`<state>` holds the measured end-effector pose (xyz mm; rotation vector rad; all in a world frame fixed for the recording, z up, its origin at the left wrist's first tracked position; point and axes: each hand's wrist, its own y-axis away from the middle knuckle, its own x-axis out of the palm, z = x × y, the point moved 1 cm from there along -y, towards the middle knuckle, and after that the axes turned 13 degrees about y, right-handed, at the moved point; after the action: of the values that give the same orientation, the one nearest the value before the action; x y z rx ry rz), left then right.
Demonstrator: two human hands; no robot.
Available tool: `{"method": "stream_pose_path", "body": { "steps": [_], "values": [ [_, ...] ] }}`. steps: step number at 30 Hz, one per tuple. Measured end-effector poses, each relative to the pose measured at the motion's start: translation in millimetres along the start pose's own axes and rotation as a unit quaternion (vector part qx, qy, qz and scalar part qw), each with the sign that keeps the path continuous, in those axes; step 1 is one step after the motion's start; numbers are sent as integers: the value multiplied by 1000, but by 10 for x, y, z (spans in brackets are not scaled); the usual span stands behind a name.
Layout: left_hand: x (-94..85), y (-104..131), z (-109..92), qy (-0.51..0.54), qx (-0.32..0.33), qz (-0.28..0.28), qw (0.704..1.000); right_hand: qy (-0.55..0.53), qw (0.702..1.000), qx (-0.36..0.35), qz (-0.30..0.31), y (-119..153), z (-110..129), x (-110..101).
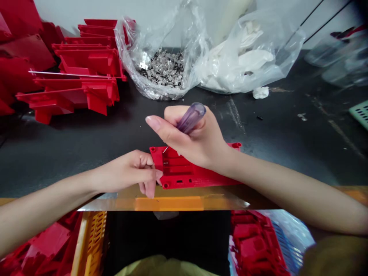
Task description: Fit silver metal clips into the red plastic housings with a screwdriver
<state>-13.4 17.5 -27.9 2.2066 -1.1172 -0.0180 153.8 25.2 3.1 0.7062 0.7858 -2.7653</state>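
Right hand (202, 143) around a tool (192, 117) (purple-handled) over the red panel (201, 177).

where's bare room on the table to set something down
Right: between the white-filled bag and right forearm, bar small scraps. Left: between the stacked red parts and left forearm. Crowded: the back, at the metal-pieces bag, and around the red panel.

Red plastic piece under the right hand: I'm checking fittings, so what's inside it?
Inside the red plastic piece, a small metal coil shows at the left, with the thin shaft of the purple-handled tool just beyond. The right hand covers the middle, hiding anything there.
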Motion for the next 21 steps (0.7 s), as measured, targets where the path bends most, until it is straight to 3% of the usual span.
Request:
{"method": "stream_pose_path", "body": {
  "steps": [11, 21],
  "values": [
    [-18, 4, 41, -4, 1, 5, 1000, -85, 995, 55, -10, -18, -80, 29],
    [-29, 2, 49, -2, -1, 11, 1000, -67, 996, 50, 7, -15, -41, 13]
  ]
}}
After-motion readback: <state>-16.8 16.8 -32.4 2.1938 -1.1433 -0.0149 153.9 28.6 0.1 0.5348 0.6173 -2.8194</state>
